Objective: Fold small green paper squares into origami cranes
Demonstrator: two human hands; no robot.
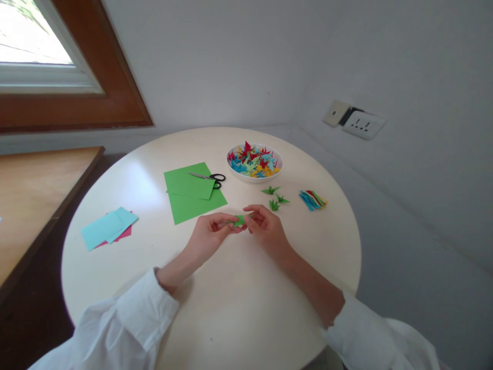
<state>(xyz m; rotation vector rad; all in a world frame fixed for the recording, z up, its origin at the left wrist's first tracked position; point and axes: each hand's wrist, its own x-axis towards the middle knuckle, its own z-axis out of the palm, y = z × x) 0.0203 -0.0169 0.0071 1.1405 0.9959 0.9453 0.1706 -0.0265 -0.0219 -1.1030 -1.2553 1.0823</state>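
Head view: a round cream-white tabletop (231,313), catalogued from one landmark, a shallow round white bowl (254,180).
Finished pieces, bowl: many small pointed folded-paper figures (252,162) in red, blue, yellow and pale green, heaped inside the bowl.
Finished pieces, loose: three small green folded-paper figures (273,205), near the bowl on its near side, apparently complete.
Piece in hand: one small bright-green folded paper piece (239,221), nearer the wearer than the bowl; judged part-folded, its points not yet showing.
Uncut stock: two flat bright-green paper sheets (196,209), overlapping, left of the bowl; seemingly unfolded.
Other stock: pale-blue paper pieces (102,229) over pinkish-red paper (125,233), far left of the bowl, also flat.
Appearance of piece: compact, smooth, plain green; creases too small to read, edges partly hidden by fingers.
Left hand (211,228): thumb and fingers pinching the piece's left end.
Right hand (266,228): fingers curved at its right end, thumb close; pinch or light touch, cannot tell.
Tool: black-handled metal scissors (211,178), lying on the green sheets.
Strips: a multicoloured bundle of narrow paper strips (313,200), right of the bowl, towards the wearer.
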